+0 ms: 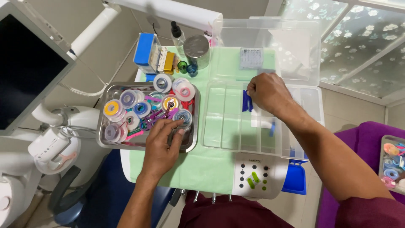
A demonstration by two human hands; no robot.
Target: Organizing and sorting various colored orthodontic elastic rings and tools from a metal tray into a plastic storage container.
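Note:
A steel tray (pixel 102 128) at the left holds several round spools of coloured elastic and loose coloured pieces. My left hand (pixel 162 145) reaches into the tray's near right corner, fingertips pinching a grey-blue spool (pixel 184 115). A clear plastic compartment box (pixel 219 126) lies open on the green sheet, its lid (pixel 295 46) tipped back. My right hand (pixel 268 93) is over the box's middle compartments, fingers closed on a small dark blue piece (pixel 247 103).
Behind the tray stand a blue box (pixel 143 48), a steel canister (pixel 196 50), a small bottle (pixel 177 33) and two tiny cups. A white control panel (pixel 253 177) sits at the table's near edge. A dark monitor (pixel 29 71) is at the left. Another tray of spools (pixel 394 162) is at the far right.

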